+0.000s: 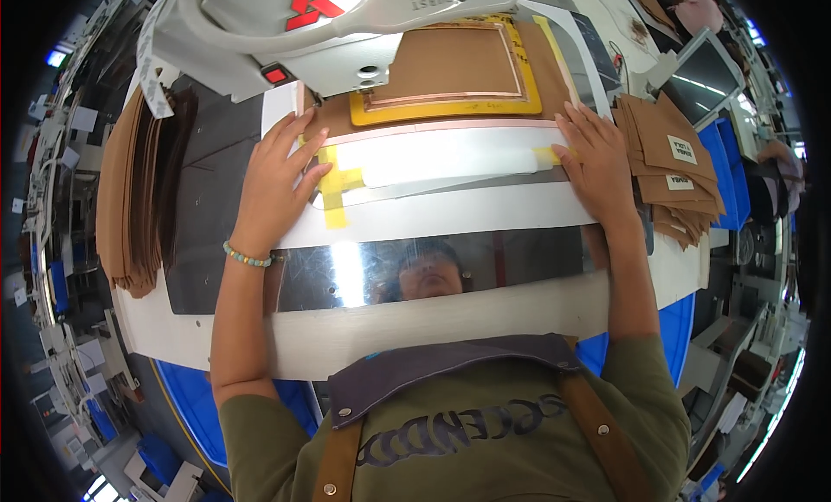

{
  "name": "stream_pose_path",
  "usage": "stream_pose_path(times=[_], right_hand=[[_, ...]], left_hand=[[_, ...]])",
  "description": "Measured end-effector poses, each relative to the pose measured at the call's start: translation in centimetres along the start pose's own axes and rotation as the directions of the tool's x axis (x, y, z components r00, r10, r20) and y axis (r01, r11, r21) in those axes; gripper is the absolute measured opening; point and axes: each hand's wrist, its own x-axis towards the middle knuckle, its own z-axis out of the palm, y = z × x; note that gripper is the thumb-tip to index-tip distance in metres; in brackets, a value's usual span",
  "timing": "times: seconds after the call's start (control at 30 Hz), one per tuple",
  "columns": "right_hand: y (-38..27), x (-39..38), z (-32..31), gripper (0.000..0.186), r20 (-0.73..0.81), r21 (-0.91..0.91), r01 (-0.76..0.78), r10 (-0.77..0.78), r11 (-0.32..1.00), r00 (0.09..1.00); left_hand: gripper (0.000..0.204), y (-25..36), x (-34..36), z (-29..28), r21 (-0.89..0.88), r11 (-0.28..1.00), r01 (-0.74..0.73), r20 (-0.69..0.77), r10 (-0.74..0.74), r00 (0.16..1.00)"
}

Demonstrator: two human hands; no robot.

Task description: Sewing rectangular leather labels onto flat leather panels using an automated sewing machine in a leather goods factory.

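Observation:
A brown panel (pixel 446 62) lies flat beneath a yellow rectangular frame (pixel 444 113) with a copper-coloured inner edge. My left hand (pixel 275 175) rests by the panel's near left corner, fingers stretched and spread. At the near right corner lies my right hand (pixel 597 162), its fingers extended too. Between the hands runs a white strip (pixel 450 151) with a pinkish far edge. Yellow tape (pixel 331 186) is stuck across its left end, beside my left thumb. Whether my fingertips touch the panel or only the strip's edge, I cannot tell.
A white machine head (pixel 260 39) overhangs the far left of the panel. Stacked brown panels stand at left (pixel 130 190), and labelled brown pieces (pixel 671 156) lie at right. A shiny metal plate (pixel 346 281) is nearer me. Beyond the right pile are a blue bin (pixel 727 177) and a screen (pixel 705 74).

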Motion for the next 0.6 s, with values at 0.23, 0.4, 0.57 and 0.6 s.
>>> stream_pose_path(times=[0.23,0.4,0.57,0.6], right_hand=[[0.0,0.08,0.54,0.046,-0.067,0.026,-0.005,0.006,1.0,0.998],[0.17,-0.15,0.72,0.046,-0.068,0.065,0.015,-0.011,0.998,0.998],[0.34,-0.52,0.79,0.047,-0.07,0.079,0.01,-0.004,0.997,0.998],[0.37,-0.62,0.79,0.048,-0.061,0.088,0.006,-0.001,0.996,0.998]], left_hand=[[0.044,0.38,0.17,-0.13,0.034,0.999,0.018,-0.03,-0.017,0.999],[0.043,0.07,-0.04,0.09,0.028,0.999,0.04,0.034,-0.041,0.999],[0.041,-0.36,0.09,0.48,0.013,0.999,0.033,0.034,-0.034,0.999],[0.041,-0.62,0.09,0.71,-0.01,1.0,0.02,0.025,-0.02,0.999]])
